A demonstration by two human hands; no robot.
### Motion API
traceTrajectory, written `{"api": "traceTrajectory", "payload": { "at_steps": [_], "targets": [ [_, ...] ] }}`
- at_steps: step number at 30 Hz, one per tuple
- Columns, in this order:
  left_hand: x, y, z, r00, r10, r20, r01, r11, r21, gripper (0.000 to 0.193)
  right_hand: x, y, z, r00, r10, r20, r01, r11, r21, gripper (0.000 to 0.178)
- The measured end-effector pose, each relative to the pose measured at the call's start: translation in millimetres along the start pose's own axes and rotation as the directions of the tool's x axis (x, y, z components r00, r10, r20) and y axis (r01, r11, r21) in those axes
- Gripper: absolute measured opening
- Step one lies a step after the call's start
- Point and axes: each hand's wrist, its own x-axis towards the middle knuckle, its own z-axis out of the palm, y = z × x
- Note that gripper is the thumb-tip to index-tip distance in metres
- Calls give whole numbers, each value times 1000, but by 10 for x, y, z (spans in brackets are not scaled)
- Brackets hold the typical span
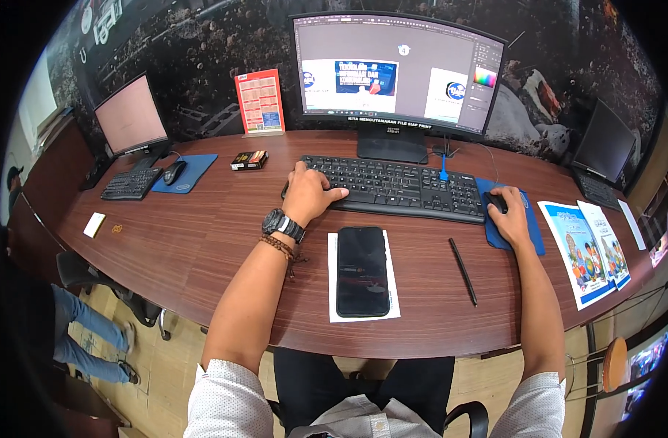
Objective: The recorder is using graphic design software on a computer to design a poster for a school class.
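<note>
My left hand (307, 193) rests on the left end of the black keyboard (399, 188). Its fingers are partly curled over the keys and its thumb is stretched out to the right, with nothing held. A black watch (279, 224) and beaded bracelets are on that wrist. My right hand (508, 213) is closed over a black computer mouse (497, 201) on a blue mouse pad (535, 232). Beyond the keyboard, the large monitor (401, 73) displays editing software with blue and white designs. A dark-screened phone (362, 271) lies on white paper (397, 306) between my forearms.
A black stylus pen (462, 271) lies near my right forearm. Illustrated booklets (583, 259) are farther right. At left are a second monitor (131, 114), keyboard (131, 184), mouse (174, 172), small box (249, 160) and red calendar (261, 102). A person in jeans (93, 328) stands beyond the desk.
</note>
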Motion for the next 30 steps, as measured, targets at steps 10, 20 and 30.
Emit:
{"api": "traceTrajectory", "payload": {
  "at_steps": [10,20,30],
  "targets": [
    [-69,37,72,996,-87,5,86,995,47,71,-7,-2,0,999,54,-5,-54,998,-40,33],
    [-54,22,87,994,-95,47,93,995,44,73,-1,11,-6,998,70,6,-70,997,-39,33],
    [-34,-62,168,1000,8,7,-8,999,-40,61,-5,-9,11,997,73,-29,-74,997,-31,35]
  ]
}}
